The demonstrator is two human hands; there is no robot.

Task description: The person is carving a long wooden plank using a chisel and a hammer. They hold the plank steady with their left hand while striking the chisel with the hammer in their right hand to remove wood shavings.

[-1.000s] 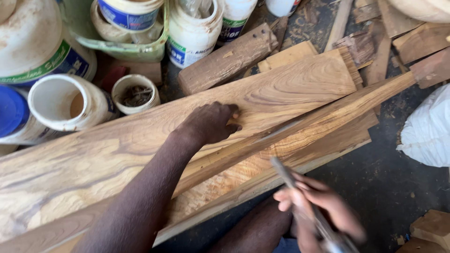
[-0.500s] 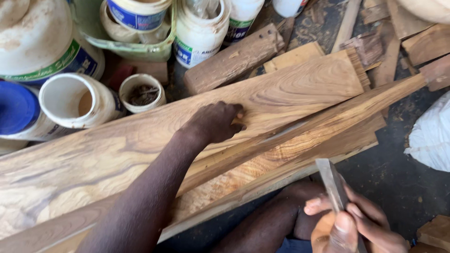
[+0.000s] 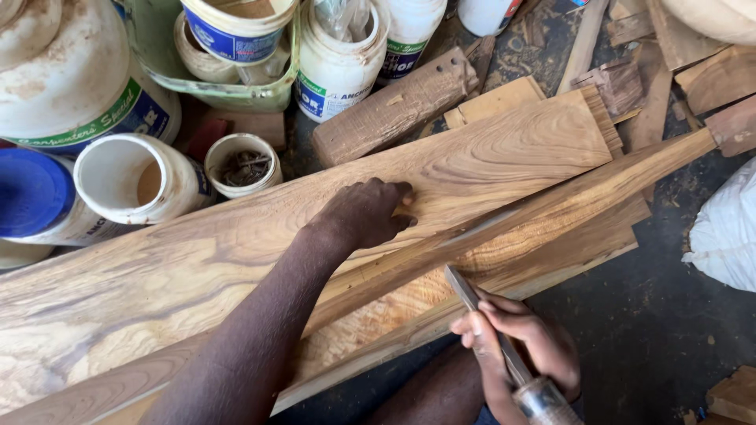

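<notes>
Nearest the camera, the right hand is curled around a chisel, fingers pinching the flat metal blade while the metal-ringed handle points back toward the lower edge. The blade tip rests at the near edge of the lowest plank, a rough, pale piece with a coarse grain.

Just beyond, the left hand presses down on the wide board, knuckles bent and fingertips tucked together against the wood. This board runs slantwise from lower left to upper right, with dark streaks in its light brown grain. A narrow strip lies along its near side, between the board and the plank.

To the right, a white sack sits on the dark floor, apart from the wood.

Behind the board, a short block with two holes lies slantwise. Left of it stand tubs: a small open cup holding dark scraps, an open white jar with brownish stuff inside, and a tub with a blue lid. Farther back are a big white bucket with a green and blue label band, a green tray carrying a blue-labelled pot, and a white jar stuffed with clear plastic.
</notes>
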